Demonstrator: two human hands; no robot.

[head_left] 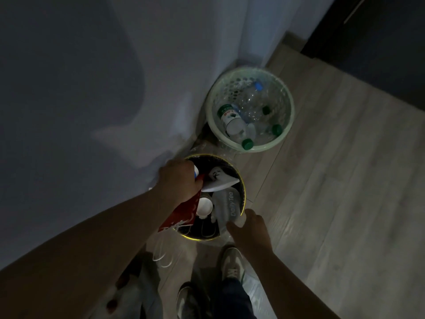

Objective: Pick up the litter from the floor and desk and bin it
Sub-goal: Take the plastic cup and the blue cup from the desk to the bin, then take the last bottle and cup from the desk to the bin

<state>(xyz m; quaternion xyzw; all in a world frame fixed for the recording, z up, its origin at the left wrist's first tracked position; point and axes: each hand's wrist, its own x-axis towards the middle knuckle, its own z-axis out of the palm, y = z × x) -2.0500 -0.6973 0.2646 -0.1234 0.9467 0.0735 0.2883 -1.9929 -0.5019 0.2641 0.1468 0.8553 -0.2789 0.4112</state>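
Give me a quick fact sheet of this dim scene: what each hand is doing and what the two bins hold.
Lighting: dim
Left hand: grips a red packet over the edge of the dark bin
Right hand: at the dark bin's near rim, beside a clear Daily Tea cup; grip unclear
Dark bin contents: the cup, a white paper cup, white paper
Green basket: by the wall, holds plastic bottles
Floor: pale wood planks
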